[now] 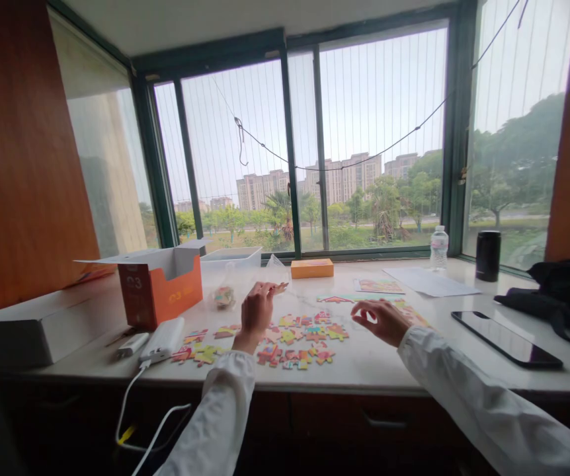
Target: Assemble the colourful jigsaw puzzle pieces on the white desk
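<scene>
Left grip (pixel 258 305) pinches one puzzle piece (pixel 280 287) at fingertips, raised above scattered pieces (pixel 295 337) on surface (pixel 364 360); right grip (pixel 379 320) half-curled, holding nothing, hovering beside them.

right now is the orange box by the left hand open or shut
Open: the orange box stands with its lid flap raised and its pale inside showing.

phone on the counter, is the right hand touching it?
No, the right hand hovers over the puzzle pieces, well apart from the phone.
</scene>
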{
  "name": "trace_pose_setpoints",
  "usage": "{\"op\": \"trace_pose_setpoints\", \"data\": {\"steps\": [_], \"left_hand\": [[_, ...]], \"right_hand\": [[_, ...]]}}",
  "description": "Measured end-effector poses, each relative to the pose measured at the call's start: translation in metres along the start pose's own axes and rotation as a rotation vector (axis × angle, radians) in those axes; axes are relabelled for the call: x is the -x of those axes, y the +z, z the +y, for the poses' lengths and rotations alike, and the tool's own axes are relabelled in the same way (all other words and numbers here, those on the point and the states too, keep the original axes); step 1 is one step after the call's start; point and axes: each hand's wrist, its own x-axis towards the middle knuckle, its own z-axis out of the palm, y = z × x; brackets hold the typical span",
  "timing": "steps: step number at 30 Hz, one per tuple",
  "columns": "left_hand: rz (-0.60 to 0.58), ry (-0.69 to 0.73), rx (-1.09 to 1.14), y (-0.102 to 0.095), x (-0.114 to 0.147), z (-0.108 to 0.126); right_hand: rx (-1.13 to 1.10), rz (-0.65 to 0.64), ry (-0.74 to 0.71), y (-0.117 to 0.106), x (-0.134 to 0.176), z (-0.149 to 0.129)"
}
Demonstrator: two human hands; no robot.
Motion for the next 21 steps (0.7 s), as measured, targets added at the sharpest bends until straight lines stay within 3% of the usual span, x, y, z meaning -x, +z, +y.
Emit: {"op": "trace_pose_setpoints", "data": {"steps": [3, 7, 9, 11, 13, 16, 21], "left_hand": [[-0.119, 0.042, 0.191, 0.025, -0.005, 0.057], [-0.486, 0.074, 0.342, 0.062, -0.015, 0.120], [-0.670, 0.112, 0.392, 0.080, -0.018, 0.141], [-0.803, 0.141, 0.442, 0.097, -0.019, 0.155], [-0.857, 0.149, 0.479, 0.111, -0.016, 0.163], [-0.849, 0.182, 0.486, 0.125, -0.008, 0.169], [-0.779, 0.222, 0.479, 0.132, 0.004, 0.174]], "right_hand": [[-0.069, 0.069, 0.062, -0.012, -0.009, 0.017], [-0.119, 0.140, 0.145, -0.032, -0.011, 0.047], [-0.134, 0.081, 0.167, -0.040, -0.009, 0.066], [-0.172, -0.059, 0.175, -0.045, -0.005, 0.085], [-0.239, -0.181, 0.202, -0.044, 0.001, 0.102], [-0.302, -0.229, 0.261, -0.034, 0.010, 0.120], [-0.349, -0.374, 0.296, -0.023, 0.018, 0.122]]}}
